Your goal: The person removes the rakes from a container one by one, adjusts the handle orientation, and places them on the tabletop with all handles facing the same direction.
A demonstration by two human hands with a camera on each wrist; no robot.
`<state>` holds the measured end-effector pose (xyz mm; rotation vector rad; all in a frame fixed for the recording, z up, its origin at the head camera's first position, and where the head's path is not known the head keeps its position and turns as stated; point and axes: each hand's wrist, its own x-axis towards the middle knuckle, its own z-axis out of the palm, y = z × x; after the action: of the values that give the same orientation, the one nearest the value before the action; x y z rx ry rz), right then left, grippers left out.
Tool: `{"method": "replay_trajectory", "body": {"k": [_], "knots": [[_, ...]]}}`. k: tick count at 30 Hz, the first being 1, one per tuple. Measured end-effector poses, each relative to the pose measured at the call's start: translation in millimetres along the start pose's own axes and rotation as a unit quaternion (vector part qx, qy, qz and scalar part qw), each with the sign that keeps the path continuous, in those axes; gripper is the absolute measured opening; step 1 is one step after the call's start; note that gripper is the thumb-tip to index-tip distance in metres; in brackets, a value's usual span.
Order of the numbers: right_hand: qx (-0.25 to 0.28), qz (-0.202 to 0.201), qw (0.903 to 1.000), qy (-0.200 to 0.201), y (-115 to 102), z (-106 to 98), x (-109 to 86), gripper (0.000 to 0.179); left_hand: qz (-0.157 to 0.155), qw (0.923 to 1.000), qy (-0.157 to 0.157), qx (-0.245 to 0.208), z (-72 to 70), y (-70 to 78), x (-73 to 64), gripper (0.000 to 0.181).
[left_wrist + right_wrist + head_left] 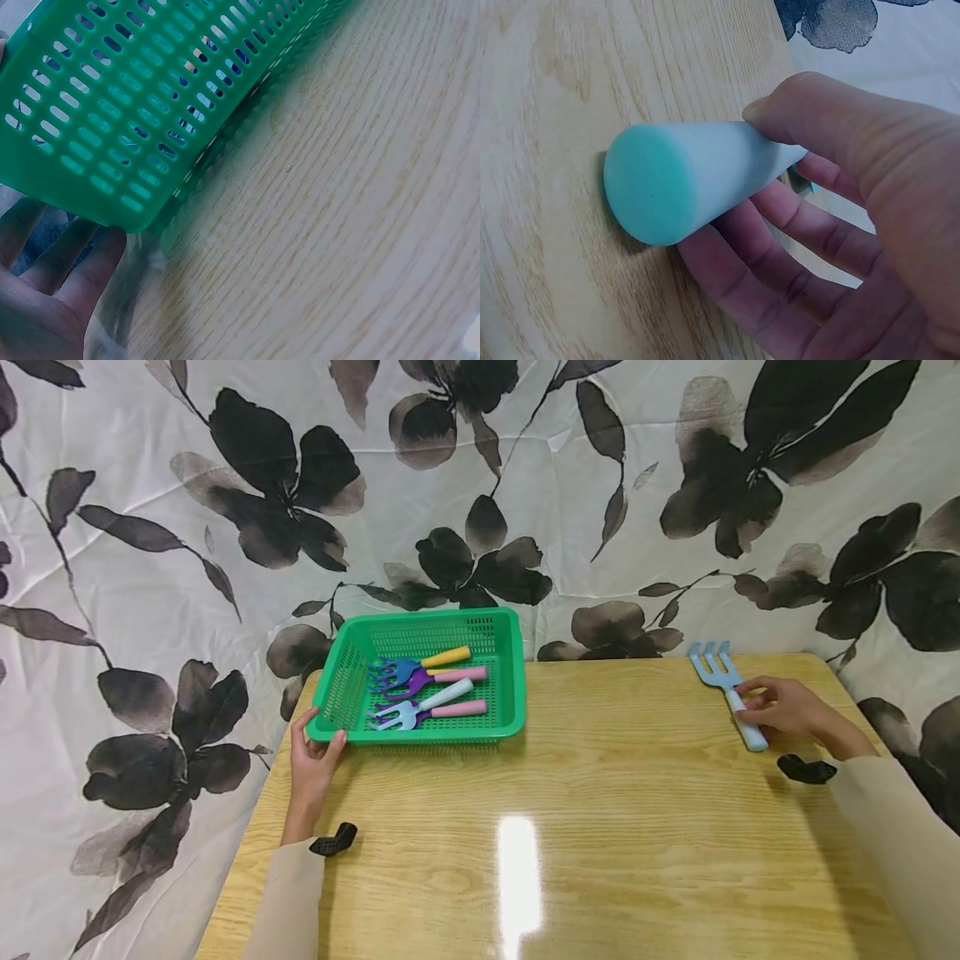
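Observation:
At the table's far right, my right hand (798,710) grips the handle of a light blue garden hand fork (722,679), thumb on one side and fingers on the other. The fork's tines point away toward the back edge. In the right wrist view, the round turquoise end of the handle (649,184) faces the camera, close over the wood. My left hand (311,772) holds the front left corner of a green plastic basket (420,737), thumb at the front rim and fingers along the left side. The left wrist view shows fingertips (112,244) against its slotted wall.
Several small forks lie inside the basket: a blue one with a yellow handle (446,657), purple ones with pink handles (461,708), and a light blue one (401,717). Behind the wooden table (615,827) hangs a white floral cloth (570,477).

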<state>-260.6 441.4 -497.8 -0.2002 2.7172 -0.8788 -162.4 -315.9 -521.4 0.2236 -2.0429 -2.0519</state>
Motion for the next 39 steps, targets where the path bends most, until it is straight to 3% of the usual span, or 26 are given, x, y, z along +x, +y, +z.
{"method": "replay_trajectory", "body": {"k": [12, 18, 24, 30, 39], "knots": [[-0.019, -0.017, 0.9997, 0.004, -4.4, -0.3, 2.3, 0.056, 0.001, 1.0000, 0.001, 0.008, -2.4, 1.4, -4.7, 0.068], [-0.035, -0.032, 0.9986, 0.022, -17.6, -13.6, -2.0, 0.061, -0.004, 0.9999, -0.009, 0.013, -2.8, 3.1, -4.9, 0.070], [-0.035, -0.052, 0.9973, 0.038, -54.1, -35.2, -2.8, 0.059, -0.008, 0.9998, -0.005, 0.018, -2.7, 3.0, -4.2, 0.070], [-0.050, -0.076, 0.9958, 0.012, -98.6, -53.8, 5.2, 0.057, -0.012, 0.9997, -0.007, 0.022, -1.4, 1.9, -3.5, 0.070], [-0.102, -0.158, 0.9822, -0.008, -166.2, -69.9, 20.9, 0.056, -0.010, 0.9998, -0.008, 0.013, -0.1, 0.5, -0.4, 0.070]]}}
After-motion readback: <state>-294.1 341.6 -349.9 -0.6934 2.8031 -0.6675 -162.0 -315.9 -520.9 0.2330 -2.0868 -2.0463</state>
